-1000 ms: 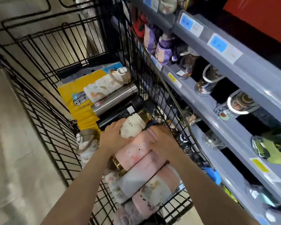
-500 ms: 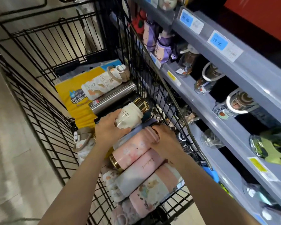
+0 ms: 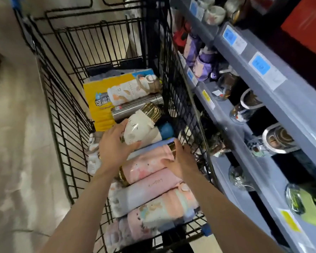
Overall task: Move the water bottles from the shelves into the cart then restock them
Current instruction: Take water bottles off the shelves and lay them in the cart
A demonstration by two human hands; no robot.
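While the left hand (image 3: 115, 147) grips the cream gold-capped bottle (image 3: 140, 129) and the right hand (image 3: 181, 161) clasps the pink bottle (image 3: 146, 166) mid-cart (image 3: 62, 99) — the restocking step appears in hand — next, lift clear of the wire rim.

Both forearms are bare to the frame's edge, with no sleeve showing. The left hand (image 3: 113, 147) and right hand (image 3: 181, 161) are bare too, each with short, unpainted nails.
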